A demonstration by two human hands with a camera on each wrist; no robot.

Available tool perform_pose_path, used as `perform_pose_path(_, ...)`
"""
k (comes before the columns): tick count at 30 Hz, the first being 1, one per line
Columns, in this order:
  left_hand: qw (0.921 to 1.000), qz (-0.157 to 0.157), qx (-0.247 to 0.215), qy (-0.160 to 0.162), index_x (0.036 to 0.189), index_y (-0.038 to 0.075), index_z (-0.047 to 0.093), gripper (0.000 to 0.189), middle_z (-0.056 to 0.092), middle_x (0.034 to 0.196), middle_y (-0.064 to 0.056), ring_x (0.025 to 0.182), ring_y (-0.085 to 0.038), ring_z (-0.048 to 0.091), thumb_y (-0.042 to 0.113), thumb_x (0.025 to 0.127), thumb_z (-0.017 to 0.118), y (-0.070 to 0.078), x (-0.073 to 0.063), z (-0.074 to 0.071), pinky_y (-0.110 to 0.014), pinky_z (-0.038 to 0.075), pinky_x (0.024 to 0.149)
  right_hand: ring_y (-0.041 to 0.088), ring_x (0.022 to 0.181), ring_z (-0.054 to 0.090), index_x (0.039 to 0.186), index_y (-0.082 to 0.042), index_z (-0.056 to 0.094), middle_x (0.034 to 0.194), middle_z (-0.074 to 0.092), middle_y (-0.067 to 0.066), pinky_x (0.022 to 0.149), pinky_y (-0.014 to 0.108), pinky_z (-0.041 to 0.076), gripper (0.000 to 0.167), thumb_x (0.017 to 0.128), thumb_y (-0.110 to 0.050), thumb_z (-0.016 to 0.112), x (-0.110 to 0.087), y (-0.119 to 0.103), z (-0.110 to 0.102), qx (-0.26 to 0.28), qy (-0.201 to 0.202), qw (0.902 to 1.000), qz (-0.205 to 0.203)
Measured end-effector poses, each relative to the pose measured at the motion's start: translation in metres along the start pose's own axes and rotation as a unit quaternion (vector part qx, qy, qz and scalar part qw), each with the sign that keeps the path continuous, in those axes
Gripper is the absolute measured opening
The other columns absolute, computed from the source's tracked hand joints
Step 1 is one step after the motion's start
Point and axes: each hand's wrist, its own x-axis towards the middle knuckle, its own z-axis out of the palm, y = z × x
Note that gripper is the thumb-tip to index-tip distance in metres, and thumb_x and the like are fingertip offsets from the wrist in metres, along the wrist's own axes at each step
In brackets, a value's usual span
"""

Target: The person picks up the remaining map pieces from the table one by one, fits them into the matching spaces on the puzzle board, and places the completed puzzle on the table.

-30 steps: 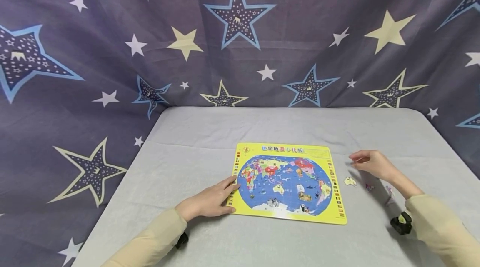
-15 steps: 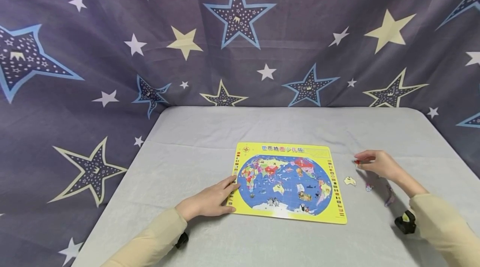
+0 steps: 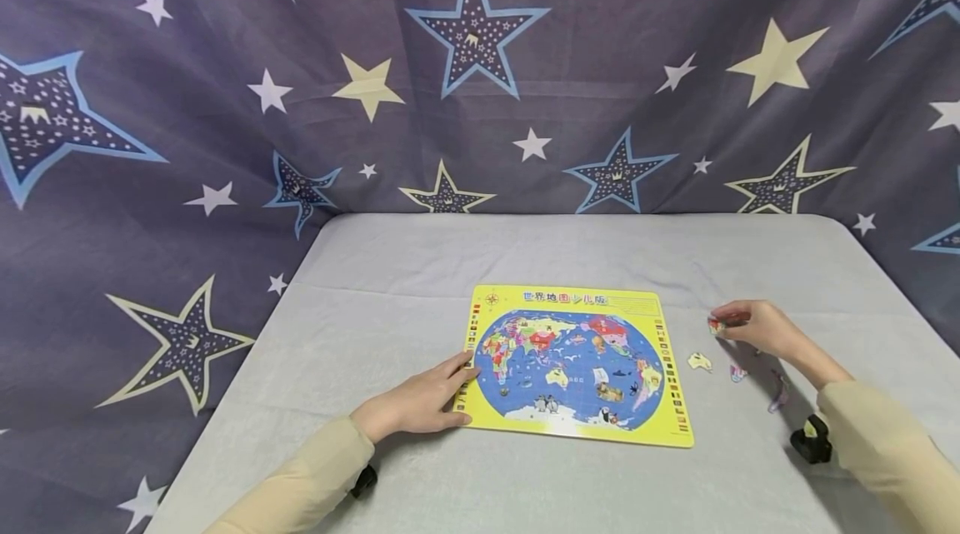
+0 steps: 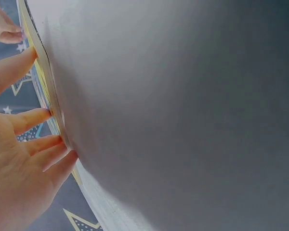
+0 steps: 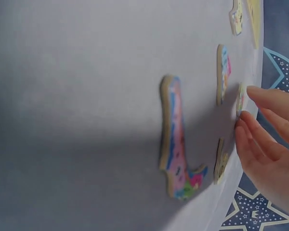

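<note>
A yellow-bordered world map puzzle board (image 3: 577, 431) lies flat, slightly turned. My left hand (image 3: 420, 401) rests at its left edge, fingers spread and fairly straight; in the left wrist view the fingertips touch the board's side (image 4: 49, 79). Right of the board, my right hand (image 3: 753, 330) pinches a small red-and-white puzzle piece (image 3: 715, 326) between thumb and fingers. Nearest to that hand lie a cream Australia-shaped piece (image 3: 701, 361), a pink-and-blue piece (image 3: 738, 373) and a long pink piece (image 3: 778, 395), partly under the wrist.
In the right wrist view a small yellowish piece (image 5: 221, 161) lies below the fingertips. A grey cloth (image 3: 390, 259) covers the table. Behind it hangs a dark curtain (image 3: 510, 126) with stars. Black straps (image 3: 812, 439) show at the wrists.
My right hand has shifted slightly right and taken hold of the small red-and-white puzzle piece, now tilted up in the fingers. My left hand stays in place on the board's edge.
</note>
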Motion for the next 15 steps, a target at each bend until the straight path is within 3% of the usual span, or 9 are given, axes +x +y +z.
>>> perform_pose_path(9,1.0000,-0.002,-0.001,0.002,0.137,0.006,0.032,0.068,0.015,0.146,-0.013,0.132,-0.026,0.021,0.041,0.085,0.055,-0.0009,0.0004,0.0009,-0.039,0.029,0.102,0.015,0.070,0.051,0.102,0.010,0.061,0.085,0.062,0.015,0.053,0.022,0.043,0.032,0.075,-0.005,0.066,0.0050,0.0027,0.0016,-0.023,0.003,0.9997,0.009)
perform_pose_path(15,1.0000,-0.002,-0.001,0.002,0.137,0.006,0.031,0.068,0.015,0.146,-0.013,0.132,-0.027,0.020,0.041,0.085,0.056,-0.0005,-0.0003,0.0004,-0.040,0.029,0.102,0.010,0.061,0.042,0.100,0.010,0.062,0.077,0.059,0.007,0.048,0.023,0.038,0.030,0.075,-0.005,0.066,0.0057,0.0039,0.0027,-0.025,0.005,0.9996,0.011)
